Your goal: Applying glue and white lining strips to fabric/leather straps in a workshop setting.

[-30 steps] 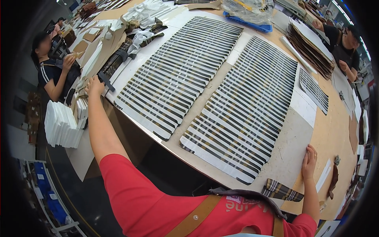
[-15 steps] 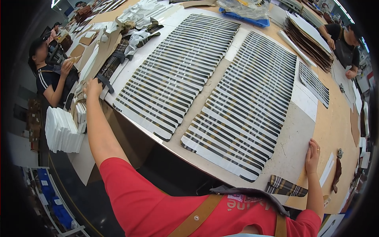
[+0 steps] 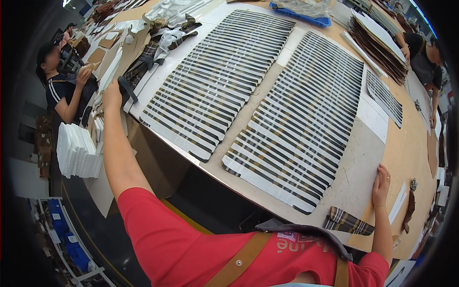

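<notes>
My left hand [image 3: 112,95] reaches to the far left, to a pile of white strips and tan sheets [image 3: 135,51] at the table's edge. Its fingertips are partly hidden, so I cannot tell whether they grip anything. Next to it lies a dark strap [image 3: 127,89]. My right hand [image 3: 381,185] rests on the tabletop at the right with fingers extended, holding nothing. Nearest to it is a folded plaid cloth piece [image 3: 349,221]. Between my hands lie two long panels of overlapping plaid-and-white strips, a left one [image 3: 220,81] and a right one [image 3: 296,124].
A white stack [image 3: 76,150] stands at the left edge, near a person holding a small pale object [image 3: 89,68]. At the back are a blue tray [image 3: 301,16] and a brown sheet stack [image 3: 377,45]. A smaller striped panel [image 3: 384,98] lies right, near another person.
My left hand has moved slightly farther over the pile at the left. My right hand stays on the table. The person at the right has leaned over and lowered an arm.
</notes>
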`<state>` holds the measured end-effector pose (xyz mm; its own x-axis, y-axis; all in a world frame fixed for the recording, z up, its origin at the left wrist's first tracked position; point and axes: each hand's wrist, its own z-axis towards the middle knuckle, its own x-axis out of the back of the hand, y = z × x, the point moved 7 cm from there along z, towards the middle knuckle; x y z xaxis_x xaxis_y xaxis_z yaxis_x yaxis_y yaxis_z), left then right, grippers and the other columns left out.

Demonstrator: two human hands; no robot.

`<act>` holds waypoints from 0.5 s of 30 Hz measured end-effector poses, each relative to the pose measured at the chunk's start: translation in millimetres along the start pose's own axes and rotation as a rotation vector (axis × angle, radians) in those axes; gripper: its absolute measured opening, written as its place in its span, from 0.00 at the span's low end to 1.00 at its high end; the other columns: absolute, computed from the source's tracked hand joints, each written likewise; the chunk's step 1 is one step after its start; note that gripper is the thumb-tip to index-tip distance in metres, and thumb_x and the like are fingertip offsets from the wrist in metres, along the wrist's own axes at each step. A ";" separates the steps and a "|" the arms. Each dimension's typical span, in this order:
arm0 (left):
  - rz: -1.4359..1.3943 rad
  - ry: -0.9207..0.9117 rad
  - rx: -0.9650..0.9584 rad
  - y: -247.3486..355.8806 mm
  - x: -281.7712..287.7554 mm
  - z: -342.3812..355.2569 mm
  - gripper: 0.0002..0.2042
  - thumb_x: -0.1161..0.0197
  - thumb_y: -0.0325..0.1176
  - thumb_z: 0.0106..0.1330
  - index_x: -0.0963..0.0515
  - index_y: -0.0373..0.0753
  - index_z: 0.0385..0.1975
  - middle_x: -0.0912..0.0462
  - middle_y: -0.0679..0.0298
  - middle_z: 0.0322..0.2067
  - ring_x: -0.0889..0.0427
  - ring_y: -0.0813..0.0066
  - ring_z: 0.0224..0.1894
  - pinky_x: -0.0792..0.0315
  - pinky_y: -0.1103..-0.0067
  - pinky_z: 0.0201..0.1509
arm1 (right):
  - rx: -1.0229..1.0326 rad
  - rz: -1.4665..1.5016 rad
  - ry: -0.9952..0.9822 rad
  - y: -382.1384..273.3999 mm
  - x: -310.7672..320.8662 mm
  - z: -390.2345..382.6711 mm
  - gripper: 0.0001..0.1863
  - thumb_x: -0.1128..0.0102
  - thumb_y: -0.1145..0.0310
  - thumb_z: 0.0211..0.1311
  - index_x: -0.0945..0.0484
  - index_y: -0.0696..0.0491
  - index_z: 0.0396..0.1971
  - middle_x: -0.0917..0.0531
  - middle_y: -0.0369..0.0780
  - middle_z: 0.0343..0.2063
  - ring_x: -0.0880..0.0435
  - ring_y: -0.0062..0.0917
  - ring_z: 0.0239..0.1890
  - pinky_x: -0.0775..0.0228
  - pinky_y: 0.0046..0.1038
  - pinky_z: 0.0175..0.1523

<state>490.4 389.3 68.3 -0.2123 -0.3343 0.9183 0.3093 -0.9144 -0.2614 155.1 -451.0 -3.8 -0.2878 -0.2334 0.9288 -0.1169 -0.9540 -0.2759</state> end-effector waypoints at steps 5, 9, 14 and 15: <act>0.037 0.111 -0.069 11.9 35.3 -3.7 0.07 0.51 0.23 0.62 0.32 0.35 0.39 0.21 0.50 0.39 0.20 0.51 0.42 0.25 0.65 0.43 | -0.008 -0.006 -0.004 1.0 -0.2 -1.6 0.14 0.57 0.77 0.62 0.30 0.59 0.47 0.28 0.46 0.53 0.32 0.39 0.56 0.43 0.35 0.62; 0.122 0.100 -0.134 -5.2 62.4 11.5 0.10 0.52 0.22 0.61 0.32 0.33 0.43 0.22 0.47 0.41 0.20 0.50 0.41 0.25 0.63 0.41 | 0.002 0.008 0.000 2.7 -1.7 -0.8 0.14 0.56 0.77 0.62 0.29 0.59 0.47 0.28 0.45 0.53 0.32 0.38 0.57 0.43 0.35 0.62; 0.311 0.231 -0.216 -1.0 123.9 12.8 0.10 0.48 0.22 0.58 0.33 0.35 0.40 0.22 0.50 0.38 0.19 0.51 0.40 0.23 0.66 0.39 | 0.031 0.008 0.013 1.5 -1.4 -0.6 0.14 0.57 0.77 0.63 0.29 0.58 0.47 0.27 0.45 0.52 0.31 0.37 0.56 0.41 0.34 0.61; 0.318 0.225 -0.212 -1.8 135.1 11.9 0.10 0.48 0.22 0.58 0.33 0.35 0.40 0.22 0.50 0.38 0.19 0.51 0.40 0.23 0.66 0.39 | 0.040 0.014 0.022 1.7 -1.5 0.2 0.14 0.57 0.77 0.63 0.29 0.58 0.48 0.27 0.45 0.52 0.31 0.37 0.56 0.41 0.34 0.61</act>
<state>472.2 348.5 196.4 -0.3413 -0.6268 0.7005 0.1996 -0.7766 -0.5976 155.5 -452.4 -5.6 -0.3100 -0.2429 0.9192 -0.0744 -0.9577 -0.2781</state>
